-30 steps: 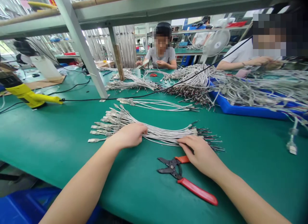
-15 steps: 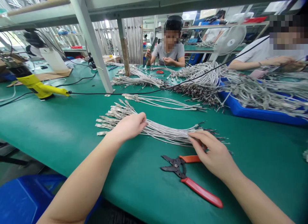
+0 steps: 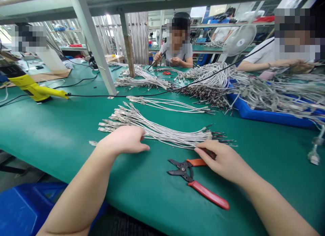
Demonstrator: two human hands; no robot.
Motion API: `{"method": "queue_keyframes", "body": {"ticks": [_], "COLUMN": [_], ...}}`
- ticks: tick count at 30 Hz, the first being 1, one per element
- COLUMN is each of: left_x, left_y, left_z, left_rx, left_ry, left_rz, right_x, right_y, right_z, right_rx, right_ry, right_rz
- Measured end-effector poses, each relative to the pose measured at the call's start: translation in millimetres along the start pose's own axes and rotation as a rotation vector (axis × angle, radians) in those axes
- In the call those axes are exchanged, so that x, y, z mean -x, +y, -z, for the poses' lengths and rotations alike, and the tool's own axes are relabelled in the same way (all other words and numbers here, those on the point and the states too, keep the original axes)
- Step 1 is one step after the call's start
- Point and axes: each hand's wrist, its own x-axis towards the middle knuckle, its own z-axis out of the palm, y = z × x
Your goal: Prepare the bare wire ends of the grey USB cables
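A bundle of white USB cables (image 3: pixel 165 129) lies across the green table, metal plugs at left and stripped dark wire ends at right. My left hand (image 3: pixel 127 139) rests palm down over the near edge of the plugs, thumb apart from its partly hidden fingers. One plug (image 3: pixel 93 143) sticks out beyond my left wrist, away from the others; its cable runs under the hand. At the bundle's near right edge, my right hand (image 3: pixel 218 158) pinches a cable between thumb and fingertips. Just below lie wire strippers (image 3: pixel 183 169), jaws open, the orange handle partly behind my right hand.
Behind the bundle lie a few separate cables (image 3: pixel 170 104). A large cable heap (image 3: pixel 213 80) and a blue tray (image 3: pixel 266 117) full of cables stand at back right. A yellow tool (image 3: pixel 38 89) is at left. Co-workers sit opposite, beyond a shelf post (image 3: pixel 93 43).
My left hand has moved left and toward me, and one plug now sits apart from the bundle. My right hand stays at the wire end, slightly lower against the bundle. The view has shifted slightly.
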Motion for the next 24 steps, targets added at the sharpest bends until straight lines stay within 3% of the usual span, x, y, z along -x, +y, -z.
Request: {"method": "queue_keyframes", "body": {"ticks": [4, 10, 14, 21, 24], "left_x": [-5, -15, -21, -20, -16], "left_y": [15, 65, 79, 68, 71], "left_z": [-10.1, -40.7, -53.0, -40.4, -35.6], "left_rx": [0.062, 0.244, 0.325, 0.357, 0.549], "left_ry": [-0.058, 0.061, -0.005, 0.021, -0.027], "left_rz": [-0.223, -0.472, -0.491, -0.434, -0.465], "right_x": [1, 0, 1, 0, -2], "right_y": [0, -21, -24, -13, -24], "right_z": [0, -10, -10, 7, 2], "right_rx": [-0.019, -0.138, -0.146, -0.206, -0.331], "right_ry": [-0.063, -0.106, -0.105, 0.09, 0.102], "right_rz": [0.005, 0.139, 0.173, -0.078, -0.114]}}
